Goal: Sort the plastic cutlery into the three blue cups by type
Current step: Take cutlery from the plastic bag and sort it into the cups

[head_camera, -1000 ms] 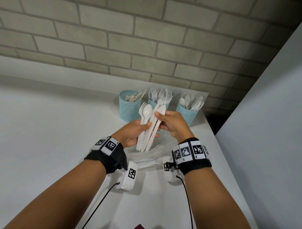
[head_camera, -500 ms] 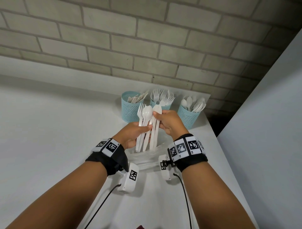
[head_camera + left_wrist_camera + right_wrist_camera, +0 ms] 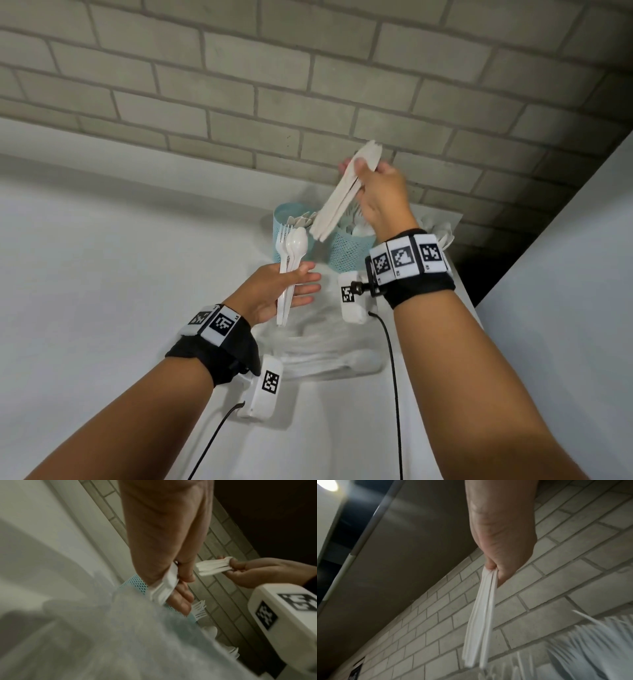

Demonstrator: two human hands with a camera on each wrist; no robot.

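My right hand (image 3: 356, 171) is raised over the cups and pinches a bundle of flat white knives (image 3: 334, 209) by the blade end, handles slanting down-left. The right wrist view shows those knives (image 3: 481, 615) hanging from the fingers. Lower down, my left hand (image 3: 301, 284) holds upright forks and spoons (image 3: 294, 246), thumb across the handles. Behind them stand the left blue cup (image 3: 280, 219) with knives and the middle blue cup (image 3: 349, 248) with forks. My right wrist hides the third cup; only its spoons (image 3: 443, 229) show.
A crumpled clear plastic bag (image 3: 325, 349) lies on the white table (image 3: 102, 274) below my hands. A brick wall (image 3: 239, 85) runs right behind the cups. A grey panel (image 3: 565, 308) borders the table on the right.
My right hand has drawn the knives out of the left hand's bundle and lifted them up over the cups. The left hand stays low with the forks and spoons.
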